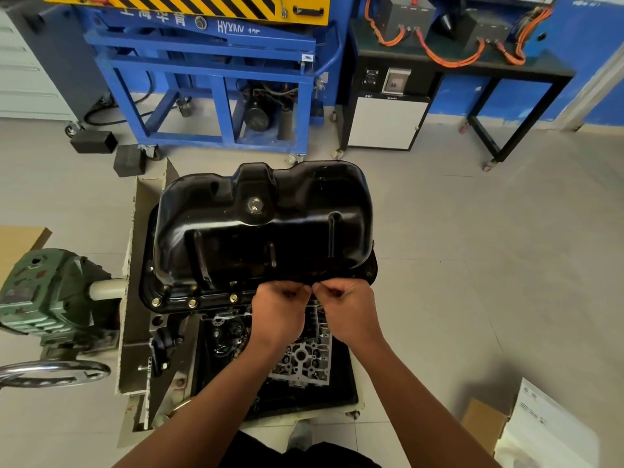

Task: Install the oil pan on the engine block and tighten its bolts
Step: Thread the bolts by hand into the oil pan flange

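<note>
Glossy black pressed-steel oil pan (263, 224) sits on the grey metal engine block (304, 361), three brass-coloured bolts (192, 303) placed; left hand (278, 309) and right hand (347, 309) pinch at near flange, contents hidden; tightening likely remains.

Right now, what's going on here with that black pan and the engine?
A person is fitting the black oil pan onto the engine. The pan sits bottom up on top of it. The left hand and right hand are side by side at the pan's near rim with fingers curled. Whatever they pinch is hidden. Three bolts sit in the rim to the left of the hands.
</note>
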